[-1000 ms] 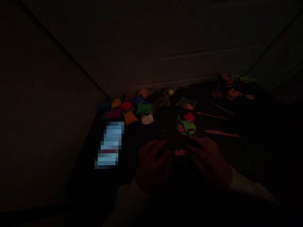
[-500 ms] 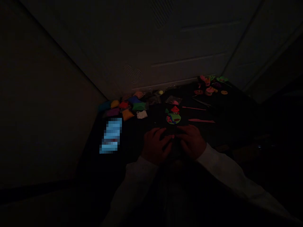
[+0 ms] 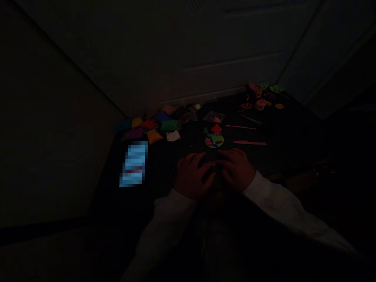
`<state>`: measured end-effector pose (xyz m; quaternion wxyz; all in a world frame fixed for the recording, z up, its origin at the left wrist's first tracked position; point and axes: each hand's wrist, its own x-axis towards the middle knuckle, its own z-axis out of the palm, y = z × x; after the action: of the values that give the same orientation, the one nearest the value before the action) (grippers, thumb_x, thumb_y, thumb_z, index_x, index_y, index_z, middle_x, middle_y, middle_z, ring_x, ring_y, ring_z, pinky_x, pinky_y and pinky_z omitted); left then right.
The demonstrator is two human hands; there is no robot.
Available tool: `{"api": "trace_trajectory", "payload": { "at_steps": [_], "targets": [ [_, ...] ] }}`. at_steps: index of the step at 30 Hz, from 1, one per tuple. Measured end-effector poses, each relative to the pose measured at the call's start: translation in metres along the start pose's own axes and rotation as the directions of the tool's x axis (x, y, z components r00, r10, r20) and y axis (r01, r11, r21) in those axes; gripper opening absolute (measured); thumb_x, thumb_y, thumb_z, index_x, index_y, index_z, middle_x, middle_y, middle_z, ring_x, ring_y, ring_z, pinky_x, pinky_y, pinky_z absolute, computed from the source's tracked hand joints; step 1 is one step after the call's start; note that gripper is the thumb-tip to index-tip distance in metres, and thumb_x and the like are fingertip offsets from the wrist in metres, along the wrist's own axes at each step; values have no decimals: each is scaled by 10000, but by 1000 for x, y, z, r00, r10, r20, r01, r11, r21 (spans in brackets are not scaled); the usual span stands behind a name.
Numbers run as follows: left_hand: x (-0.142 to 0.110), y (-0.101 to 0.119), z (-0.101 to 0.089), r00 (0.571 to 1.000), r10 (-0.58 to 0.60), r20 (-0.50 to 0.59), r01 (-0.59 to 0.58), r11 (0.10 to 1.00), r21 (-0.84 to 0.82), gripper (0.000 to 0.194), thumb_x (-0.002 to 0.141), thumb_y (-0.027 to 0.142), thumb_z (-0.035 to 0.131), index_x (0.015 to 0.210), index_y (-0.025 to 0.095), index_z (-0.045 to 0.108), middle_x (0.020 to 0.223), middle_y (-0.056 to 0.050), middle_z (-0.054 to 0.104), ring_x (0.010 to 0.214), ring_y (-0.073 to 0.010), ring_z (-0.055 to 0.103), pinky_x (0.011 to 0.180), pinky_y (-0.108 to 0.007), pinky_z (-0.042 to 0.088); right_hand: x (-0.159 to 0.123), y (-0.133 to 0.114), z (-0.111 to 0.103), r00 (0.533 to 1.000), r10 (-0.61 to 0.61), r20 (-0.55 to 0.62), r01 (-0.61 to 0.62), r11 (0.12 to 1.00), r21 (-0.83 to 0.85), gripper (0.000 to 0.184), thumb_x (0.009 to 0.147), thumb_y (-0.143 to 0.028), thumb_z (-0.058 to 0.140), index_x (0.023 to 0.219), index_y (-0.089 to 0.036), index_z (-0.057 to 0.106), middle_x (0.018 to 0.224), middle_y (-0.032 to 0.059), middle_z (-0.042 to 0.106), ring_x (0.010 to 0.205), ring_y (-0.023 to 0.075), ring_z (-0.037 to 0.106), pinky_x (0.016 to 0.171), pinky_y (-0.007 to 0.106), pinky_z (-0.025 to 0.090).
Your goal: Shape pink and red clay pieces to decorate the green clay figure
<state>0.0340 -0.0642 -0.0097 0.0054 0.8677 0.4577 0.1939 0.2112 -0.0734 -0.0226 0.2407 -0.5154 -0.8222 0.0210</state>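
In the dim light, my left hand [image 3: 194,178] rests low over the dark table, its fingers apart and curved, palm down. My right hand [image 3: 237,170] faces it, fingers stretched toward the left fingertips. A tiny pinkish piece [image 3: 214,163] shows where the two index fingertips come close; I cannot tell whether it is held or only touched. Just beyond the fingers lies a round green clay disc [image 3: 217,139] with coloured decorations, a red cone-shaped piece [image 3: 216,128] at its top. A pink modelling knife [image 3: 250,143] and a thin pink stick tool [image 3: 241,127] lie to its right.
Several bags of coloured clay [image 3: 169,125] lie at the back left, near a lit, pixelated screen [image 3: 134,164]. A small bag with pink clay [image 3: 216,118] is behind the disc. Clay figures [image 3: 261,104] stand at the back right, before a pale panelled wall [image 3: 223,78].
The view has tilted slightly, so the table's things sit higher in the picture. Both hands keep nearly the same pose, fingertips still close around the tiny pinkish piece.
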Motion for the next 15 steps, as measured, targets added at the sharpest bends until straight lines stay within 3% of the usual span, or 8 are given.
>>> {"api": "trace_trajectory", "payload": {
  "at_steps": [11,15],
  "targets": [
    [1,2,1,1000,-11,15,11,1000,-1,319,740,390,482,1030,287,566,1183,-48,481,1091,-283,357,861,-471,282,1,-2,-4,999,-3,33,3,1000,-9,279,731,-221,462,974,-235,598,1181,47,475,1064,203,405,955,430,188],
    [0,-2,1,998,-31,-59,29,999,-27,301,733,355,499,1005,254,579,1168,-52,496,1081,-258,381,870,-441,302,0,-1,-4,999,-44,19,44,999,-7,308,728,-217,466,1014,-240,580,1201,58,454,1066,209,396,947,443,181]
  ]
}}
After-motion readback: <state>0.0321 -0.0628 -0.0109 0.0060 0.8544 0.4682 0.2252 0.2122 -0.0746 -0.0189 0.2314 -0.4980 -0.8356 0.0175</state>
